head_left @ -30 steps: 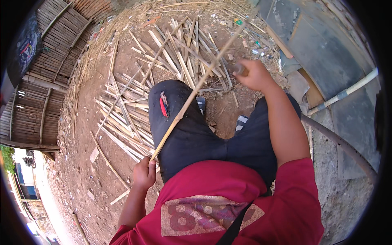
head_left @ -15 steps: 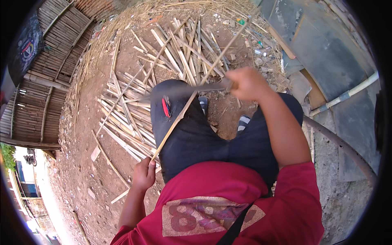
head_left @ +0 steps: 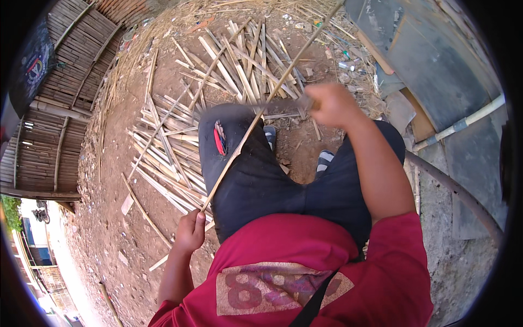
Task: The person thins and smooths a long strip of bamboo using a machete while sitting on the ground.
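My left hand (head_left: pixel 190 233) is closed round the near end of a long, thin bamboo strip (head_left: pixel 224 175). The strip slants across my left thigh and runs out to the upper right, past the frame's top edge. In a fist, my right hand (head_left: pixel 331 106) grips the handle of a machete (head_left: pixel 287 104) above the gap between my knees. Its dark blade points left and crosses the strip near my left knee. Motion smears the blade, so whether it touches the strip I cannot tell. A red patch (head_left: pixel 220 143) shows at a torn spot on the trousers.
Several split bamboo strips (head_left: pixel 180 144) lie piled on the dirt beyond and left of my legs, with another heap (head_left: pixel 245 68) ahead. Grey sheets (head_left: pixel 436 71) and a pale pole (head_left: pixel 463 126) stand at the right. A bamboo-slat wall (head_left: pixel 81 54) rises at the left.
My right hand has shifted slightly right and the smeared blade has moved a little upward. The strip's far part has swung slightly. My left hand keeps its grip, nearly in place.
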Demonstrator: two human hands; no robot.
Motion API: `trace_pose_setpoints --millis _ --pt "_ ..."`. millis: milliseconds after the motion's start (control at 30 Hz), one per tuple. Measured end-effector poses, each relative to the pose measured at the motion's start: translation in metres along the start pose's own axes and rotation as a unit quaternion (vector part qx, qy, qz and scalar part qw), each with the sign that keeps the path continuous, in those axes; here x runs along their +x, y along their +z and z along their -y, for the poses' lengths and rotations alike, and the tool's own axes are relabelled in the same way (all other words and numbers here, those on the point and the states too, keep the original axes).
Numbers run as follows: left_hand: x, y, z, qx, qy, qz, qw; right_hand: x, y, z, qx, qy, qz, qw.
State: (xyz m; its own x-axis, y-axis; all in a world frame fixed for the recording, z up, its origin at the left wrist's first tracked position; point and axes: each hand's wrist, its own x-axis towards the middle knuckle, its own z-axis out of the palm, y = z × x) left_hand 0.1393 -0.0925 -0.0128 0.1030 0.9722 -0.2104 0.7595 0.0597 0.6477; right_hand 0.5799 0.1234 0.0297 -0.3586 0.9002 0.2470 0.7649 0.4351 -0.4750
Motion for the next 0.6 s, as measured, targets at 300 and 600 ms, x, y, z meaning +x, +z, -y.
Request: trace_pose_setpoints --millis 300,600 --pt "0.001 0.005 0.016 -0.135 -0.042 0.07 0.987 -0.006 0.003 -0.008 -0.005 -0.021 -0.048 0.999" --pt "-0.001 0.009 0.01 -0.086 -0.027 0.034 0.995 0.002 -0.001 -0.044 0.028 0.151 -0.197 0.968"
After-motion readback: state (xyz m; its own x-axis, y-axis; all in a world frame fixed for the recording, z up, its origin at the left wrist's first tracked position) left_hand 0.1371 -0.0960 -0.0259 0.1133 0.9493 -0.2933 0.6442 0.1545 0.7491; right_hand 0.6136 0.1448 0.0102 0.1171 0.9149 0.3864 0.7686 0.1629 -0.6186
